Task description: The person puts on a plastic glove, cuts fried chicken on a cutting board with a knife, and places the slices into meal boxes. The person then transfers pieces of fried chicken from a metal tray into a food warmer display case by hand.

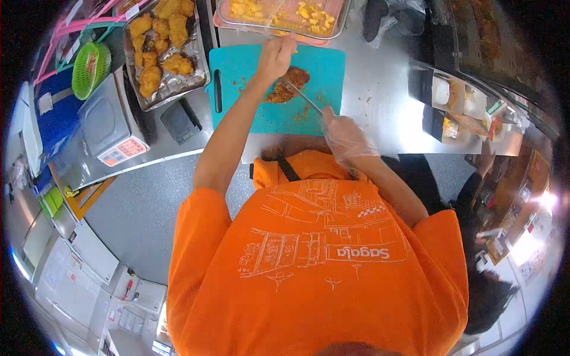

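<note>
My right hand (pixel 344 133), in a clear plastic glove, is closed around the handle of a knife (pixel 304 95). The blade slants up and left onto a piece of brown fried chicken (pixel 292 83), which lies on a turquoise cutting board (pixel 249 118). Crumbs are scattered around the chicken. My left hand (pixel 276 57) is over the upper part of the board, just beyond the chicken and close to the near rim of a wire-lined tray (pixel 341 24). Its fingers are curled together; what they hold, if anything, cannot be made out.
A metal tray (pixel 200 71) with several fried chicken pieces (pixel 177 64) stands left of the board. Beside it are a dark flat block (pixel 180 121), a weighing scale (pixel 110 118) and a green basket (pixel 92 70). Yellow bits lie in the wire-lined tray. Small boxes (pixel 463 98) stand at right.
</note>
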The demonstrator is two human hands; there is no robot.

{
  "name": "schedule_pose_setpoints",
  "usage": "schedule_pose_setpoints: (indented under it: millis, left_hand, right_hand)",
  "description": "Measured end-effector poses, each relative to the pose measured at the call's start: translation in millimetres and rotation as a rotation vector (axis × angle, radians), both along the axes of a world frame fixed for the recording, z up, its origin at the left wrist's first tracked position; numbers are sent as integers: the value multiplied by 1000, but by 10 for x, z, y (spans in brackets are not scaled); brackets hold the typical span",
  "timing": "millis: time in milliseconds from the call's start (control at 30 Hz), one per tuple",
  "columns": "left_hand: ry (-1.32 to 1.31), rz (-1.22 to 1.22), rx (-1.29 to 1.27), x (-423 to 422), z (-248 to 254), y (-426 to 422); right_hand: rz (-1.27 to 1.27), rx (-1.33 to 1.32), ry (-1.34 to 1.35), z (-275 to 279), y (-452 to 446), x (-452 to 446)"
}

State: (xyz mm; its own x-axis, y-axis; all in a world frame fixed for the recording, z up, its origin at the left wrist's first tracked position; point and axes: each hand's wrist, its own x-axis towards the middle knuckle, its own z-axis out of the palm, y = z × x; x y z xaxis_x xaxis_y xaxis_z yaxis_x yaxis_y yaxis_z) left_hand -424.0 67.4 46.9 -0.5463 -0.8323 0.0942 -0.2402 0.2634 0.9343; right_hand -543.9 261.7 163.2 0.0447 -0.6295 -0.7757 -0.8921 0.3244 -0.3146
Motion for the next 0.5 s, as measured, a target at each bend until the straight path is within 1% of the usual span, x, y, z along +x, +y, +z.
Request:
schedule_pose_setpoints:
  millis: [33,67,167,267,367,433,500]
  left_hand:
    - [37,-8,-9,-26,24,34]
    - [8,-23,-24,-35,-14,66]
    - [-39,-50,-86,-83,-158,13]
    - [-35,-54,-135,-115,-221,8]
    - [-65,-46,-200,-123,-259,28]
    - [-57,-25,-287,-152,-300,45]
    - [-112,-64,-184,-126,-330,-8]
  right_hand:
    - [-24,30,19,158,-59,-6]
    - [-42,62,37,236,-74,-1]
    - [-89,-18,60,-14,-4,-18]
    - [-27,-114,52,-446,104,-38]
    - [17,-90,61,-676,175,-45]
    - [-20,-72,64,-612,125,18]
    - [-30,-58,68,-622,30,16]
